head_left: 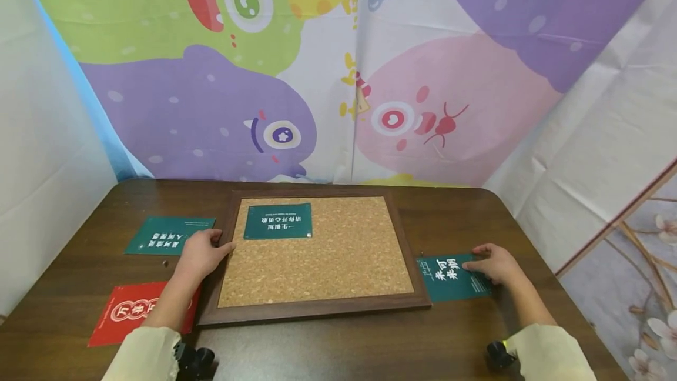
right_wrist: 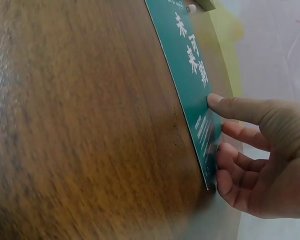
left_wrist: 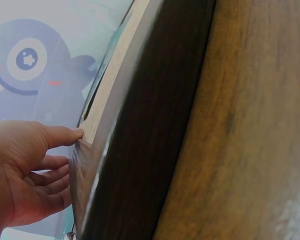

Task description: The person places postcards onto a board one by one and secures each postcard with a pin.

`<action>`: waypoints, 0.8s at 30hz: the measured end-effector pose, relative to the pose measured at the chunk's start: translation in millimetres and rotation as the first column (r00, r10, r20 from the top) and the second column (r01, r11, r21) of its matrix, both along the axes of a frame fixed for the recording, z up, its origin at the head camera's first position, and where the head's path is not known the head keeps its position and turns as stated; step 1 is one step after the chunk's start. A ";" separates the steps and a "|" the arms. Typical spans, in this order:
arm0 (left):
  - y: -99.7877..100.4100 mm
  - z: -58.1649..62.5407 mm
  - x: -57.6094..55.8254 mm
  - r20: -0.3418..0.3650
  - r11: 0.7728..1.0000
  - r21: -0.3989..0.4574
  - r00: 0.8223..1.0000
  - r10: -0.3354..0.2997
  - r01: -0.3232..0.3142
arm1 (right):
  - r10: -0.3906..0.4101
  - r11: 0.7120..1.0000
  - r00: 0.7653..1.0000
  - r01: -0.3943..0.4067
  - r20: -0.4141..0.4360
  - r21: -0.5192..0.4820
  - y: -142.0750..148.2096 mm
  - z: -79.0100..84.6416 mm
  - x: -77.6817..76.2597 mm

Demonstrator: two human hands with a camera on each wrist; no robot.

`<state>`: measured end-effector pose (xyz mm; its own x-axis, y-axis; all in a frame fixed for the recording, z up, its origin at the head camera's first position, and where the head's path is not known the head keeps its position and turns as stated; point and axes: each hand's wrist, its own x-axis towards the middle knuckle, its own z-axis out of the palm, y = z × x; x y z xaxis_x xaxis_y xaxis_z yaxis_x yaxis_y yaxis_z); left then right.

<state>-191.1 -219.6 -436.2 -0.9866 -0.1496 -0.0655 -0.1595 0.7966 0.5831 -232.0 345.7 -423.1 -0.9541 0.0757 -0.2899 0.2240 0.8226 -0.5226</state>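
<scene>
A corkboard [head_left: 322, 269] with a dark wooden frame lies on the table. A green card [head_left: 277, 221] with white writing sits at its upper left, a small white pin at one corner. My left hand [head_left: 203, 256] grips the frame's left side, its thumb on the rim and the other fingers at the outer side, as the left wrist view also shows [left_wrist: 32, 172]. Right of the board, my right hand [head_left: 494, 264] holds another green card [head_left: 455, 278] by its far right part. In the right wrist view, the thumb [right_wrist: 230, 106] lies on that card's face, fingers curled at its edge.
Left of the board lie a third green card [head_left: 158, 235], partly behind the left hand, and a red card [head_left: 127, 313], partly under the left forearm. Between them is a small dark bit [head_left: 165, 263]. A cartoon-print curtain [head_left: 328, 75] hangs behind the brown table [head_left: 338, 346].
</scene>
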 end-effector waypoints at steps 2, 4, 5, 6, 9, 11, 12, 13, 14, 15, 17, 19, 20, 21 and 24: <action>0.2 -0.4 -1.0 0.005 1.000 -0.002 1.000 -0.001 0.001 | 0.002 1.000 1.000 -0.002 0.004 -0.006 0.9 -1.6 0.2; 0.3 -0.5 -1.0 0.004 1.000 -0.002 1.000 0.002 -0.001 | 0.004 1.000 1.000 -0.004 0.003 -0.007 1.6 -1.7 0.0; 0.5 -0.7 -1.1 0.004 1.000 -0.003 1.000 0.002 -0.002 | 0.007 1.000 1.000 -0.007 0.001 -0.006 2.2 -1.5 0.1; 0.6 -0.7 -1.2 0.006 1.000 -0.003 1.000 0.002 -0.002 | 0.011 1.000 1.000 -0.011 0.000 -0.003 2.9 -1.6 0.3; 1.6 -1.0 -1.1 0.007 1.000 0.000 1.000 -0.001 0.001 | 0.011 1.000 1.000 -0.011 -0.004 -0.017 5.7 -1.0 1.3; 1.9 -1.4 -1.1 0.007 1.000 0.001 1.000 -0.002 0.002 | 0.008 0.998 1.000 -0.008 -0.005 -0.058 7.4 -0.8 1.4; 1.9 -1.6 -1.1 0.006 1.000 0.001 1.000 -0.001 0.001 | 0.007 0.996 1.000 -0.008 -0.005 -0.085 8.3 -0.8 1.4; 1.9 -1.7 -1.1 0.003 1.000 -0.002 1.000 0.001 -0.001 | 0.007 0.993 1.000 -0.008 -0.007 -0.117 9.1 -0.8 1.3; 1.8 -1.8 -1.2 0.001 1.000 -0.004 1.000 0.002 -0.002 | 0.006 0.990 1.000 -0.007 -0.009 -0.139 9.7 -1.0 1.1; 1.7 -1.8 -1.1 0.000 1.000 -0.006 1.000 0.004 -0.004 | 0.016 0.986 1.000 -0.018 -0.013 -0.165 10.6 -0.9 1.1; 1.4 -1.7 -1.1 -0.004 1.000 -0.010 1.000 0.007 -0.007 | 0.026 0.979 0.999 -0.031 -0.025 -0.203 11.7 -2.0 1.1; 1.0 -1.9 -0.8 -0.003 1.000 -0.012 1.000 0.009 -0.009 | 0.038 0.974 0.998 -0.047 -0.048 -0.221 11.7 -3.8 1.5; 0.8 -2.0 -0.7 -0.002 1.000 -0.011 1.000 0.010 -0.010 | 0.040 0.972 0.997 -0.053 -0.061 -0.227 11.3 -4.8 1.9; 0.7 -2.2 -0.6 0.000 1.000 -0.010 1.000 0.011 -0.011 | 0.038 0.970 0.996 -0.056 -0.081 -0.236 10.4 -6.1 2.2; 1.2 -2.1 -0.4 0.010 1.000 -0.006 1.000 0.020 -0.020 | 0.019 0.965 0.989 -0.056 -0.145 -0.256 7.0 -9.8 2.9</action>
